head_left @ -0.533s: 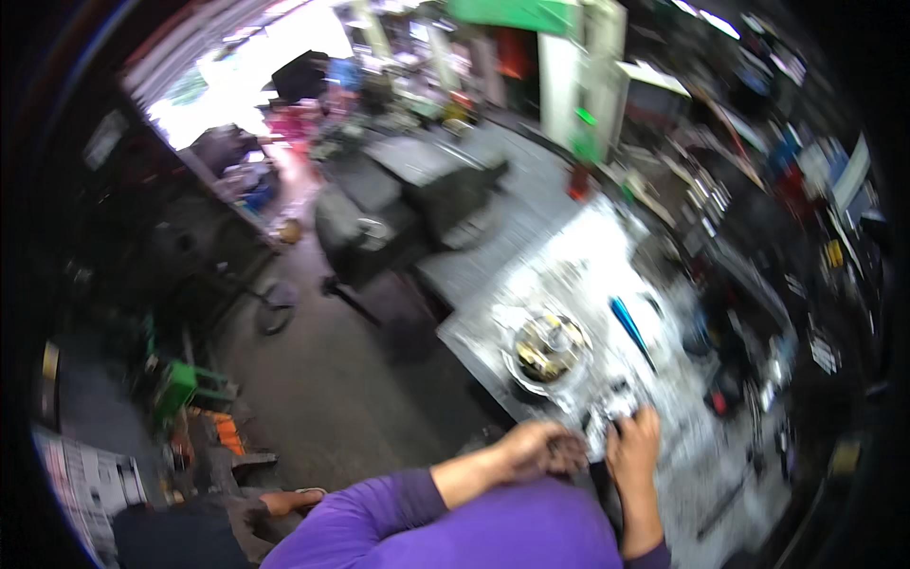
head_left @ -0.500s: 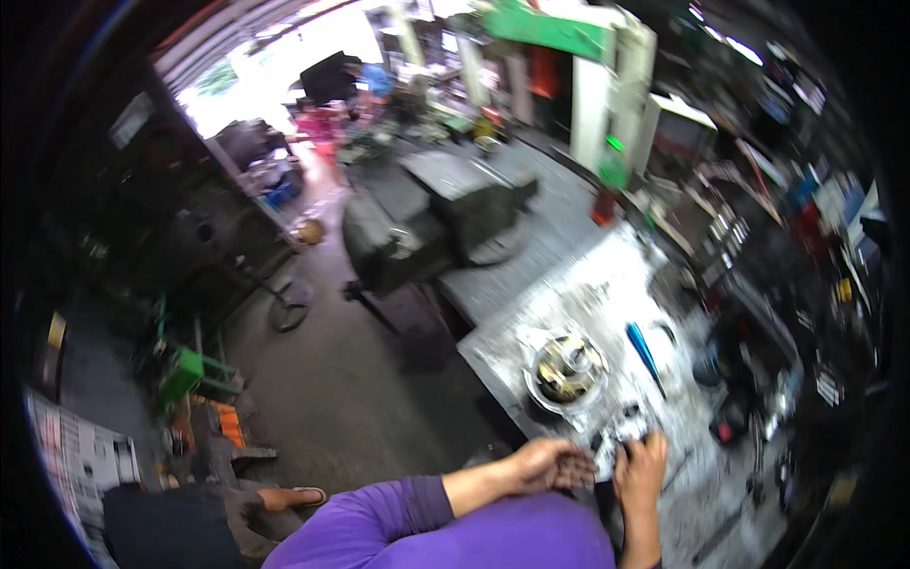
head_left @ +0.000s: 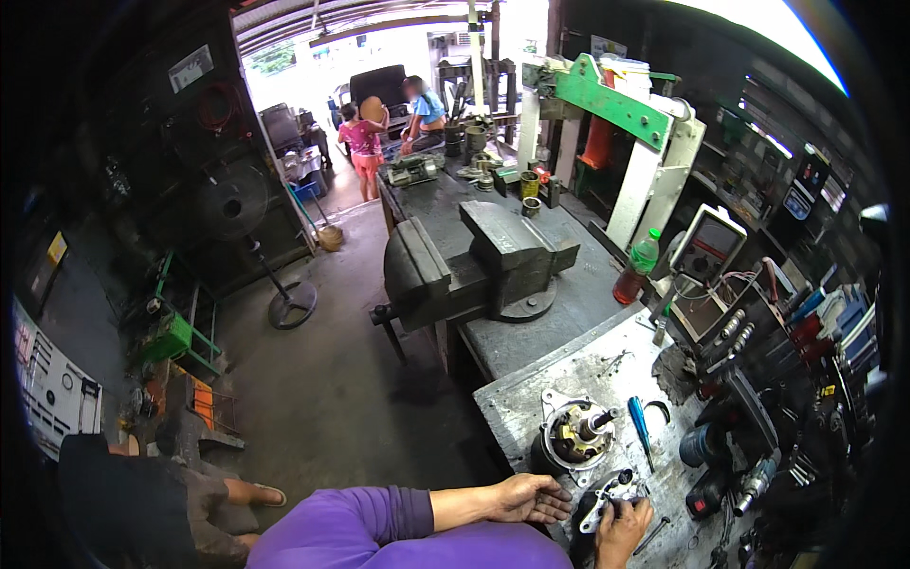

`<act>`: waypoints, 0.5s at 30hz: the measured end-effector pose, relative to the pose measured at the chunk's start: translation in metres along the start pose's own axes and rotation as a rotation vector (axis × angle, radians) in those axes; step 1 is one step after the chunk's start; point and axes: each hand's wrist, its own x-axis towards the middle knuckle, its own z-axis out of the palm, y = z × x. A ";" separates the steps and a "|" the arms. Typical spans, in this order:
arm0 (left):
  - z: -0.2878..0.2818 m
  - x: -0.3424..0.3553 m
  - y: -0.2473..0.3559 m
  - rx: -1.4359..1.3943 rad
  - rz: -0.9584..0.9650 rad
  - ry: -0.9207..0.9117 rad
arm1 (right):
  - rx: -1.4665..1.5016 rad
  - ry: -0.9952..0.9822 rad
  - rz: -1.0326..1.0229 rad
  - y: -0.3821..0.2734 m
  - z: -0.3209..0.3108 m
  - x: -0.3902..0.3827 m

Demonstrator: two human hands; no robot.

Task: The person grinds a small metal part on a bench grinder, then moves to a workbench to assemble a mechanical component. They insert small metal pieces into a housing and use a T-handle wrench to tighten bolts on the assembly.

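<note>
My left hand point(head_left: 531, 498), palm up with loosely curled fingers apart and nothing in it, is just left of a silver cast-metal end cover point(head_left: 621, 488). My right hand point(head_left: 621, 526) grips that cover, which has a dark centre, at the bench's lower part. Above them a round metal motor housing point(head_left: 573, 436) with an upright shaft and brass-coloured inner parts rests on the worn metal bench top point(head_left: 512, 408). A blue-handled screwdriver point(head_left: 639, 427) lies to its right, and a bolt point(head_left: 652, 534) lies beside my right hand.
A large vise point(head_left: 417, 266), a bottle of red liquid point(head_left: 633, 275) and a green press frame point(head_left: 607, 100) stand beyond. Tools point(head_left: 825, 332) crowd the right. A pedestal fan point(head_left: 227, 204) stands left. A person's legs point(head_left: 123, 503) are at lower left; two people point(head_left: 365, 142) point(head_left: 427, 109) are at the doorway.
The blur has cleared and the view has tilted, with the bench lower in the picture. My right hand stays on the metal cover; my left hand remains open beside it.
</note>
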 end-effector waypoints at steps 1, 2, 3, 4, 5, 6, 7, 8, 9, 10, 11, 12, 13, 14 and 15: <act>0.000 -0.001 0.001 -0.004 -0.006 0.025 | -0.008 0.033 0.001 -0.001 0.000 -0.001; 0.001 -0.001 0.002 0.014 -0.012 0.004 | -0.021 0.055 -0.041 -0.003 0.000 -0.002; 0.001 -0.001 0.002 0.028 -0.015 -0.001 | -0.036 0.047 -0.044 -0.004 -0.001 -0.003; 0.002 0.000 0.002 0.038 -0.019 -0.011 | -0.051 0.038 -0.047 -0.006 -0.001 -0.003; 0.002 0.001 0.002 0.045 -0.026 -0.032 | -0.060 0.031 -0.055 -0.009 -0.003 -0.004; 0.002 0.001 0.002 0.048 -0.030 -0.021 | -0.104 0.030 -0.059 -0.011 -0.005 -0.004; 0.002 0.002 0.002 0.050 -0.025 -0.019 | -0.117 0.035 -0.073 -0.013 -0.007 -0.003; 0.002 0.002 0.002 0.049 -0.026 -0.019 | -0.125 0.031 -0.088 -0.015 -0.009 -0.002; 0.002 0.003 0.002 0.043 -0.030 -0.007 | -0.129 0.044 -0.102 -0.017 -0.012 -0.001; 0.002 0.004 0.001 0.035 -0.035 -0.009 | -0.116 0.035 -0.087 -0.018 -0.013 0.001; 0.003 0.006 0.001 0.040 -0.042 -0.032 | -0.126 0.008 -0.066 -0.019 -0.014 0.002; 0.004 0.007 0.001 0.038 -0.050 -0.034 | -0.131 -0.002 -0.053 -0.020 -0.015 0.004; 0.005 0.009 0.001 0.033 -0.061 -0.029 | -0.134 -0.001 -0.056 -0.020 -0.015 0.005; 0.005 0.010 0.001 0.030 -0.058 -0.038 | -0.142 -0.025 -0.021 -0.019 -0.015 0.005; 0.006 0.011 0.001 0.029 -0.057 -0.042 | -0.147 -0.033 -0.002 -0.019 -0.014 0.006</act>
